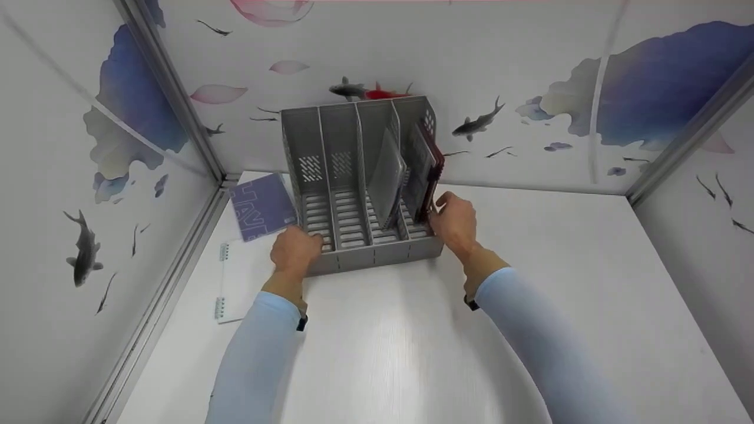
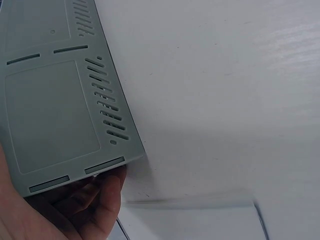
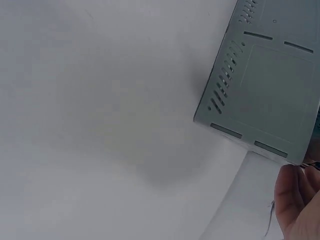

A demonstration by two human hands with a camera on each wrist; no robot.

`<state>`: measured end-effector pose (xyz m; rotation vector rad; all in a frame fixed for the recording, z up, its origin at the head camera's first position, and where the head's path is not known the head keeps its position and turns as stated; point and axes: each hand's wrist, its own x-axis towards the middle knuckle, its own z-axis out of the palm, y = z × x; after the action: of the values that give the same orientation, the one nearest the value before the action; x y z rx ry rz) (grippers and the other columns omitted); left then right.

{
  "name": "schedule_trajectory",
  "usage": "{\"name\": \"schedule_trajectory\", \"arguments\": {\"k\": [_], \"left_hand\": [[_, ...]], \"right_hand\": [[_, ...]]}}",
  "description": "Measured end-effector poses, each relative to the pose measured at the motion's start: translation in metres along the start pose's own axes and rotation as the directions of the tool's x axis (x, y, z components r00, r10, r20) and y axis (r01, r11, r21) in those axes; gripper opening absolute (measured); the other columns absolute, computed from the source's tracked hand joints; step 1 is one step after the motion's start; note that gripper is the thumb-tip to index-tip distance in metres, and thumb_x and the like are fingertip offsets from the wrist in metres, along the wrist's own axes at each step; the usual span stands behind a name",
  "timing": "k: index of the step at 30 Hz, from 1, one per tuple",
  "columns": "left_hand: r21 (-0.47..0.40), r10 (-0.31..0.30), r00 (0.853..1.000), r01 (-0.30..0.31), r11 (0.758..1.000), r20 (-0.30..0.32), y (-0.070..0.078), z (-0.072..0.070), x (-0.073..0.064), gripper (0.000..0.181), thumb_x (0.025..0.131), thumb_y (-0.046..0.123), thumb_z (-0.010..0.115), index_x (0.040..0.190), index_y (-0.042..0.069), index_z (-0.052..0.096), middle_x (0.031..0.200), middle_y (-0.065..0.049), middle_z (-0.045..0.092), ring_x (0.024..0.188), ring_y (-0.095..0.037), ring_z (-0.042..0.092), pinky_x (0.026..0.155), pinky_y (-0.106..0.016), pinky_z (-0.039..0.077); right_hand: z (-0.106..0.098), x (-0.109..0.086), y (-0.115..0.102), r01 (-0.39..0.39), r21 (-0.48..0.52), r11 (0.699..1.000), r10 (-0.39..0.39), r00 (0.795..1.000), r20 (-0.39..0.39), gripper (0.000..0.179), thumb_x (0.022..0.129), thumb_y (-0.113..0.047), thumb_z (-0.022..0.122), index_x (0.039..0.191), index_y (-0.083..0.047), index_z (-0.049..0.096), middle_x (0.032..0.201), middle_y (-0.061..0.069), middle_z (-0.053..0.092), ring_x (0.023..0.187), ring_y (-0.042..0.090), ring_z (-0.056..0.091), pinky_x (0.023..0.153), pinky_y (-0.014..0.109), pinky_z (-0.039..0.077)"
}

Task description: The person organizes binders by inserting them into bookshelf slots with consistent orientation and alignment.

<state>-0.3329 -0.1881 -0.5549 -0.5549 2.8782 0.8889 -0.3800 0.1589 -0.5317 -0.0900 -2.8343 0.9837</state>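
Note:
A grey desktop file organizer (image 1: pixel 353 259) with upright dividers stands near the back wall, turned slightly askew. My left hand (image 1: pixel 296 250) grips its left front corner, the thumb over the edge. In the left wrist view, the curled fingers of the left hand (image 2: pixel 95 205) lie against the slotted end of the organizer (image 2: pixel 52 115). The right hand (image 1: pixel 456 221) holds the organizer's right side near the front. A pale spiral notebook (image 1: pixel 386 182) leans in the third compartment from the left. Dark red-covered notebooks (image 1: pixel 433 171) stand in the rightmost one.
Left of the organizer, a purple-blue notebook (image 1: pixel 262 206) lies on the white table (image 1: pixel 377 353), partly over a white spiral notebook (image 1: pixel 241 282). Printed walls (image 1: pixel 530 88) close in the back and both sides, with a metal frame post (image 1: pixel 177 88) at the left corner.

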Motion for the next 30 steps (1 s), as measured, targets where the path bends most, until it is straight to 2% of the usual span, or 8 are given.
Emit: {"name": "schedule_trajectory", "arguments": {"k": [5, 11, 16, 17, 18, 23, 26, 30], "left_hand": [[-0.001, -0.011, 1.0, 0.011, 1.0, 0.009, -0.002, 0.002, -0.002, 0.04, 0.101, 0.037, 0.06, 0.103, 0.003, 0.081, 0.1, -0.015, 0.082, 0.081, -0.027, 0.07, 0.066, -0.043, 0.053], [0.015, -0.013, 1.0, 0.013, 1.0, 0.014, -0.001, 0.001, 0.0, 0.042, 0.102, 0.038, 0.06, 0.11, 0.002, 0.081, 0.11, -0.018, 0.083, 0.096, -0.033, 0.077, 0.078, -0.049, 0.059], [0.028, 0.002, 0.999, -0.003, 1.0, 0.033, 0.0, -0.004, 0.0, 0.048, 0.104, 0.041, 0.059, 0.116, 0.0, 0.08, 0.114, -0.019, 0.083, 0.102, -0.036, 0.078, 0.085, -0.053, 0.062], [0.03, 0.006, 0.999, -0.007, 1.0, 0.04, 0.001, -0.007, 0.0, 0.049, 0.105, 0.042, 0.058, 0.116, 0.0, 0.08, 0.114, -0.019, 0.082, 0.102, -0.036, 0.078, 0.085, -0.053, 0.062], [0.035, 0.022, 0.999, -0.024, 0.999, 0.037, -0.004, -0.005, 0.006, 0.05, 0.105, 0.045, 0.059, 0.114, 0.001, 0.081, 0.111, -0.018, 0.083, 0.098, -0.035, 0.078, 0.082, -0.052, 0.062], [0.061, 0.064, 0.997, -0.067, 0.996, 0.052, -0.006, -0.016, 0.003, 0.061, 0.11, 0.053, 0.05, 0.115, 0.001, 0.081, 0.113, -0.02, 0.083, 0.101, -0.037, 0.08, 0.082, -0.053, 0.063], [0.1, 0.066, 0.996, -0.071, 0.992, 0.052, -0.007, -0.029, -0.003, 0.075, 0.113, 0.059, 0.04, 0.124, -0.004, 0.079, 0.123, -0.026, 0.082, 0.11, -0.044, 0.08, 0.088, -0.057, 0.064], [0.143, 0.047, 0.998, -0.052, 0.988, 0.036, -0.022, -0.047, 0.0, 0.088, 0.113, 0.066, 0.031, 0.126, -0.007, 0.078, 0.122, -0.03, 0.081, 0.107, -0.046, 0.08, 0.082, -0.056, 0.064]], "right_hand": [[0.007, -0.006, 0.011, -0.139, 0.022, 0.99, 0.137, 0.988, 0.07, 0.036, 0.105, -0.027, 0.069, 0.127, 0.0, 0.077, 0.12, 0.021, 0.082, 0.101, 0.032, 0.072, 0.086, 0.046, 0.06], [0.011, -0.009, 0.011, -0.27, 0.035, 0.962, 0.26, 0.949, 0.176, 0.047, 0.109, -0.03, 0.058, 0.141, 0.002, 0.073, 0.136, 0.021, 0.079, 0.116, 0.034, 0.073, 0.103, 0.049, 0.061], [0.009, -0.006, 0.005, -0.285, 0.012, 0.958, 0.278, 0.942, 0.188, 0.046, 0.107, -0.023, 0.059, 0.143, 0.003, 0.071, 0.138, 0.021, 0.078, 0.121, 0.036, 0.074, 0.108, 0.051, 0.06], [0.008, -0.005, 0.003, -0.288, 0.009, 0.958, 0.281, 0.941, 0.189, 0.046, 0.106, -0.022, 0.059, 0.143, 0.003, 0.07, 0.139, 0.021, 0.077, 0.123, 0.037, 0.074, 0.109, 0.052, 0.06], [0.007, -0.004, 0.002, -0.291, 0.008, 0.957, 0.284, 0.939, 0.195, 0.046, 0.106, -0.021, 0.059, 0.144, 0.003, 0.07, 0.141, 0.021, 0.077, 0.125, 0.037, 0.074, 0.11, 0.052, 0.06], [0.007, -0.003, 0.002, -0.298, -0.001, 0.955, 0.292, 0.934, 0.206, 0.046, 0.106, -0.02, 0.061, 0.146, 0.002, 0.069, 0.144, 0.021, 0.075, 0.128, 0.038, 0.074, 0.111, 0.051, 0.06], [0.006, -0.005, 0.004, -0.288, 0.003, 0.958, 0.282, 0.938, 0.201, 0.045, 0.106, -0.021, 0.062, 0.144, 0.002, 0.071, 0.141, 0.02, 0.077, 0.124, 0.037, 0.075, 0.108, 0.05, 0.061], [0.007, -0.008, 0.006, -0.281, 0.019, 0.96, 0.271, 0.941, 0.202, 0.045, 0.106, -0.02, 0.06, 0.143, 0.002, 0.072, 0.139, 0.02, 0.079, 0.119, 0.035, 0.076, 0.104, 0.05, 0.063]]}}
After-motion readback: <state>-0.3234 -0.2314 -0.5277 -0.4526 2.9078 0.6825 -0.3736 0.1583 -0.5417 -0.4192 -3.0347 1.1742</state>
